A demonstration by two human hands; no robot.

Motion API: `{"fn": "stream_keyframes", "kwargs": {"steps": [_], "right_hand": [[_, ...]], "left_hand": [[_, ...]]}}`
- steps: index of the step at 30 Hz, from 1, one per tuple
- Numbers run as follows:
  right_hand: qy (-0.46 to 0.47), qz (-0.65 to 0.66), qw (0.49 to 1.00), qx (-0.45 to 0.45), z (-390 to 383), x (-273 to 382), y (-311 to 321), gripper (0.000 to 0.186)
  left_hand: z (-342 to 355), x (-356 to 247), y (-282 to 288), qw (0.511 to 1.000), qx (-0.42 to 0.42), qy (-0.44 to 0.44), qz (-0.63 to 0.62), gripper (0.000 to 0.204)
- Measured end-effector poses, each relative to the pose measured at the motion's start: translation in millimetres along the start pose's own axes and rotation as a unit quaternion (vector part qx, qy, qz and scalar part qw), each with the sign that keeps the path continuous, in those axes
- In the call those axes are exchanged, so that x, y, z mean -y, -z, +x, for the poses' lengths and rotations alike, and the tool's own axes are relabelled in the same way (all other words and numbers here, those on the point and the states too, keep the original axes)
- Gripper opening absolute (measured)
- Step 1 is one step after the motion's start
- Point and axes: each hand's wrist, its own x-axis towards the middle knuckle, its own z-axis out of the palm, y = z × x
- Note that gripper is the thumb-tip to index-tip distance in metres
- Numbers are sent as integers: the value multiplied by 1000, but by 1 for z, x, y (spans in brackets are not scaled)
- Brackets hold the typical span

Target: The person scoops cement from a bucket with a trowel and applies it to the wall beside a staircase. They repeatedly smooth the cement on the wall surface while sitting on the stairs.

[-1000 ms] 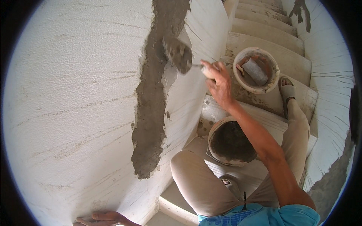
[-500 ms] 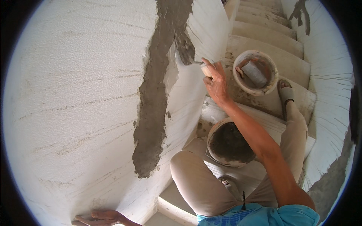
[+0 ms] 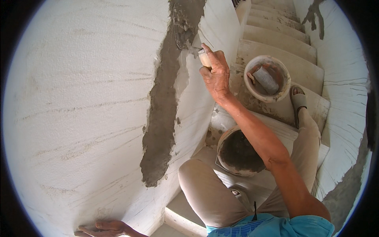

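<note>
On mortar strip (image 3: 160, 138): trowel (image 3: 184, 27) | right fingers (image 3: 213, 59): clamped round handle (image 3: 204, 58) | left fingers (image 3: 107, 224): apart, against wall (image 3: 79, 138) | unreadable shirt print (image 3: 244, 230)

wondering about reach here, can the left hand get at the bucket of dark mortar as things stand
Probably not directly: the left hand rests against the white wall at the lower left, and the bent left knee appears to lie between it and the mortar bucket.

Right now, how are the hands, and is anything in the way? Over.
Right hand gripping trowel at grey mortar strip. Left hand low, against white wall. Bucket of dark mix stands apart from trowel.
</note>
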Motion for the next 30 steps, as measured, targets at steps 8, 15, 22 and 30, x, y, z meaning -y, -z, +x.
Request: {"fn": "stream_keyframes", "kwargs": {"steps": [8,15,22,30], "right_hand": [[-141,87,985,43,-18,-11,2,52],[-148,87,983,67,-15,0,20,55],[-321,442,837,36,-4,34,17,45],[-182,82,978,61,-18,19,31,56]], "left_hand": [[-1,1,0,1000,-4,-3,-3,54],[-3,1,0,1000,-7,11,-28,55],[-4,5,-1,999,-2,43,-16,58],[-8,4,-1,999,0,28,-17,59]]}}
